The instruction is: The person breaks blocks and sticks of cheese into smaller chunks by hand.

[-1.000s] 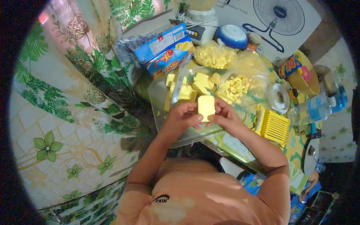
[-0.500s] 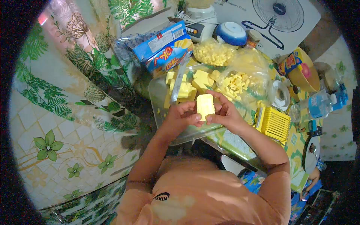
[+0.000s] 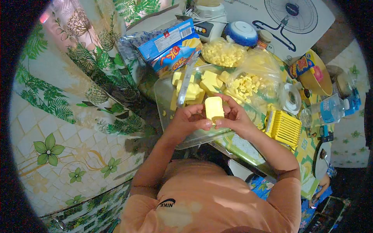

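Both hands hold one yellow block upright between them, above the near part of a clear plastic tray (image 3: 194, 139). The left hand (image 3: 188, 120) pinches the lower left of the yellow block (image 3: 214, 108), with the thumb tip at its bottom edge and the fingers curled toward its left side. The right hand (image 3: 235, 118) grips the opposite side, with the thumb at the bottom right and the index finger reaching up beside the upper right edge. The two thumb tips sit close together. Directly beyond the left hand, a long metal blade (image 3: 185, 85) lies across larger yellow pieces (image 3: 193, 92) in the tray; its near end is just beside that hand. Beyond the right hand is an open plastic bag (image 3: 269, 64) with small cut pieces (image 3: 248, 83) about its mouth. Farther beyond the hands stand a filled bag of yellow cubes (image 3: 223, 54), a blue box (image 3: 173, 50) and a blue bowl (image 3: 241, 34). To the right of the right hand, a yellow slotted slicer (image 3: 286, 130) rests on the patterned worktop (image 3: 243, 149), with a plastic bottle (image 3: 331, 110) farther right.
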Demonstrator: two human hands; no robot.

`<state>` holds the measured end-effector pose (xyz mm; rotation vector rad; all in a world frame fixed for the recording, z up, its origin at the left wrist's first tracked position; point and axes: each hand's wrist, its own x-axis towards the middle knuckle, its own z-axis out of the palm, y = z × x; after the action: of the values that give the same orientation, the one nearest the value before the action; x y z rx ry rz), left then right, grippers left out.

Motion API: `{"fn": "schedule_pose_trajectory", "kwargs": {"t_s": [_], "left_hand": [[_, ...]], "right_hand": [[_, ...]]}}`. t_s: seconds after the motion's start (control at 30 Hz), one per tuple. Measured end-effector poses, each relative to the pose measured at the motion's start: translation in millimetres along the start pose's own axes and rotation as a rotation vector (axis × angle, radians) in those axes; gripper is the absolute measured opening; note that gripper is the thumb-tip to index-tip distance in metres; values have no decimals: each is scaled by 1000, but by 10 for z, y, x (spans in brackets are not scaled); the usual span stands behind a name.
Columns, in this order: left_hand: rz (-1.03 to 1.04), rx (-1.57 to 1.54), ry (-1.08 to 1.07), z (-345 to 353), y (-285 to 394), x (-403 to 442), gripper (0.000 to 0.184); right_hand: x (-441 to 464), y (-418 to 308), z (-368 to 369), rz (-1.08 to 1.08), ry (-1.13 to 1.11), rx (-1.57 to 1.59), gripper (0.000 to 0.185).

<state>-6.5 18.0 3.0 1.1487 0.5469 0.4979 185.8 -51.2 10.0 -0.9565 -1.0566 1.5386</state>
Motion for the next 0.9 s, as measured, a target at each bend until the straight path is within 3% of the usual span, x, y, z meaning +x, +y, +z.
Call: {"fn": "schedule_pose_trajectory", "kwargs": {"t_s": [0.23, 0.9], "left_hand": [[-16, -37, -32, 9, 20, -7, 49], [0, 34, -23, 6, -18, 3, 39]], "right_hand": [[4, -17, -17, 54, 18, -39, 75], [8, -17, 52, -1, 4, -13, 77]]}}
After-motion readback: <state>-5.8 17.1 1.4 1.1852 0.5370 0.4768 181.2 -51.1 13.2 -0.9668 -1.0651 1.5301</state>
